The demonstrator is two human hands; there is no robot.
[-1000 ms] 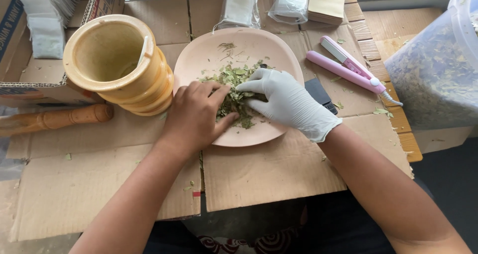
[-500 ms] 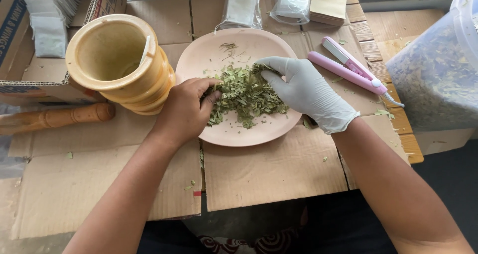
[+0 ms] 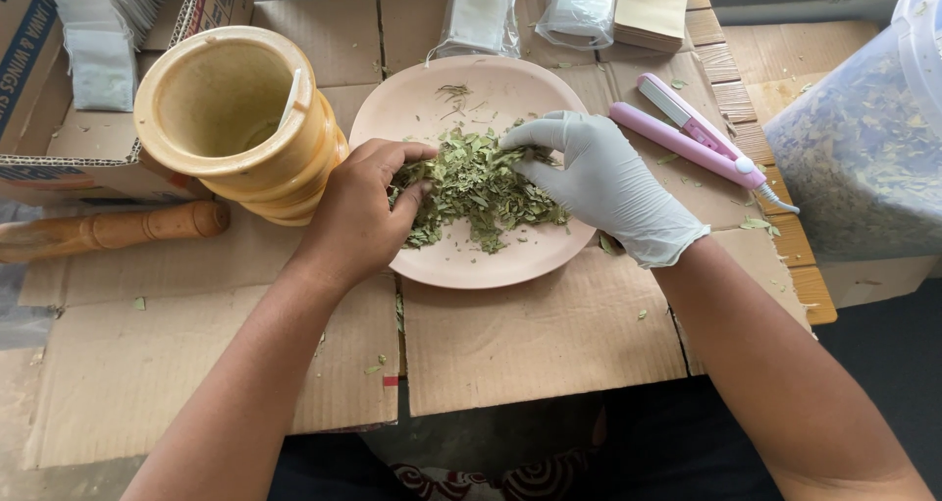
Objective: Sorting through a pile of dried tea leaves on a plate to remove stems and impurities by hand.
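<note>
**Ana:** Leaves (image 3: 481, 189), dry and green, lie in a loose heap on the pale pink plate (image 3: 461, 261), which sits on the cardboard sheets (image 3: 530, 339) near their far edge. I think some can be lost from here: small flakes already lie on the cardboard beside the plate, and a quick sweep of the fingers could push more over the low rim.

**Ben:** What else seems risky in the head view?

**Ana:** The yellow wooden mortar (image 3: 240, 118) stands just beside the plate on its left, touching or almost touching the left hand (image 3: 358, 216). A wide move of that wrist might knock it. The pink sealing tool (image 3: 692, 133) lies near the right side of the plate, so the right forearm could catch it.

**Ben:** And the hands themselves?

**Ana:** The left hand is bare. Its fingers are curled narrowly, with thumb and fingertips pinching into the left part of the heap; it seems to grip a few leaves, but I cannot tell how many. The right hand (image 3: 608, 182) wears a white glove. It is half open, the fingers bent down, with the fingertips on the far right part of the heap. I cannot tell whether it holds leaves or only presses them.

**Ben:** Anything else around?

**Ana:** A wooden pestle (image 3: 128, 228) lies at the left edge of the cardboard, and a clear tub of dry leaves (image 3: 859, 158) stands at the right.
</note>
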